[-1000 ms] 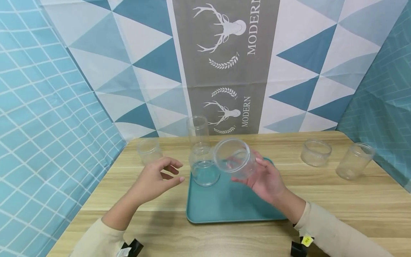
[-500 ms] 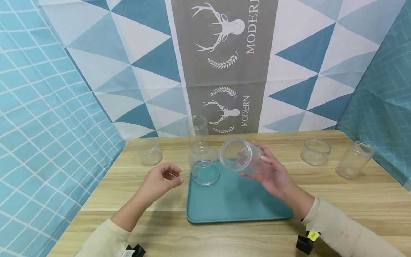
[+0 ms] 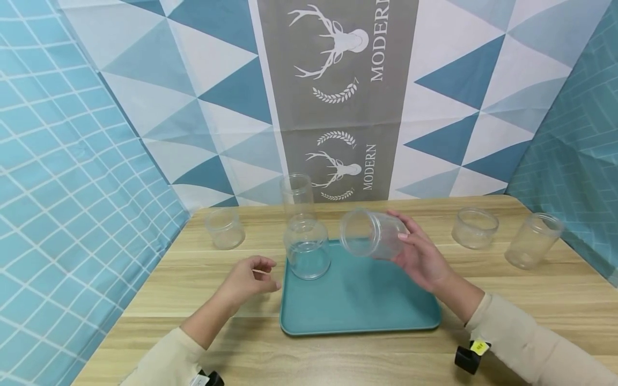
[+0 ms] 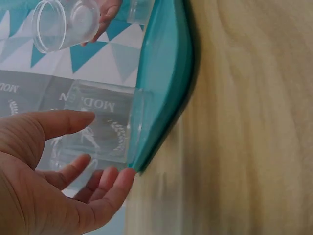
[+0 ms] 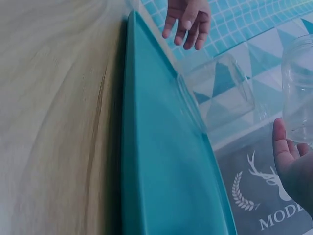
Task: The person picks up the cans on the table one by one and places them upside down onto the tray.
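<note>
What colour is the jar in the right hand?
Colourless: the jar is clear and see-through, shown best in the head view.

- Wide lane along the tray's (image 3: 362,303) near edge, corner to corner!
- Far-left corner: a standing jar (image 3: 310,264) blocks it.
- Above the tray, a held jar (image 3: 374,234) intrudes.

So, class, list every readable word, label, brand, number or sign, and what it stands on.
"MODERN", sideways, low on the grey cloth panel.
"MODERN", sideways, higher on that panel.
Yellow sticker on the black right-wrist device: too small to read.
White label on the black left-wrist device: too small.
Held clear cylindrical jar: none visible.
</note>
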The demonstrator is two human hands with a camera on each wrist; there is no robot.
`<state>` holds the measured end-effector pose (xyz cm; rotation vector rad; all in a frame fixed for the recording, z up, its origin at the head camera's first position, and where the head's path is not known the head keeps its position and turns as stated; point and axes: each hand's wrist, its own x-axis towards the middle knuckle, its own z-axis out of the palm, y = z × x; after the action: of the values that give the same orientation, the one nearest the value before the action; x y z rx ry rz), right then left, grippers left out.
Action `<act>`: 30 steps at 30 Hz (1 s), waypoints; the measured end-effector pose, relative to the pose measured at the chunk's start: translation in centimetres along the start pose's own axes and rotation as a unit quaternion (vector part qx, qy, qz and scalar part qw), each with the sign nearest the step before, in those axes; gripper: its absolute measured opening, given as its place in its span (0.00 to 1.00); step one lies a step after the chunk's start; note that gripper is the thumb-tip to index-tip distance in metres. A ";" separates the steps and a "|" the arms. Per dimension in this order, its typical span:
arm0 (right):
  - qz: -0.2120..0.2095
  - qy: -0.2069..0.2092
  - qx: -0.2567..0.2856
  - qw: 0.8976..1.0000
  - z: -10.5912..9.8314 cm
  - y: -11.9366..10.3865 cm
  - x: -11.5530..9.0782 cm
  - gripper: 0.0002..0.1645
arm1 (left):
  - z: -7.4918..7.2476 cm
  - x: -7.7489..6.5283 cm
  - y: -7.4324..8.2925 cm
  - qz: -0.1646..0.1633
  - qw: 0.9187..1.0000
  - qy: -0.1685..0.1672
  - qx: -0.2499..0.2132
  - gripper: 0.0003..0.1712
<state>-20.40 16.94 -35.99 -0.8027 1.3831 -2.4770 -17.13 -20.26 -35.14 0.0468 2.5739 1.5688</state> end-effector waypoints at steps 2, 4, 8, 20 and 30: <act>0.002 0.002 -0.013 1.000 -0.3 -0.1 0.0 0.30 | 0.4 0.1 -0.2 -0.021 1.000 -0.001 -0.016 0.30; 0.004 0.005 -0.024 1.000 -0.6 -0.2 0.0 0.29 | 0.8 0.2 -0.5 -0.040 0.999 -0.005 -0.032 0.32; 0.002 0.012 -0.037 0.999 -1.2 -0.3 0.1 0.29 | 1.5 0.4 -0.7 -0.059 0.997 -0.011 -0.055 0.34; 0.033 0.047 -0.178 0.982 -1.2 -1.0 0.9 0.26 | 2.6 0.8 -1.5 -0.061 0.995 -0.041 -0.067 0.39; 0.075 0.072 -0.300 0.948 -0.7 -1.3 1.4 0.31 | 3.1 1.3 -1.6 -0.053 0.996 -0.055 -0.052 0.37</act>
<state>-21.86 17.57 -34.73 -0.5843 2.2101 -2.0398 -17.93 -18.20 -38.08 -0.0133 2.3685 1.6106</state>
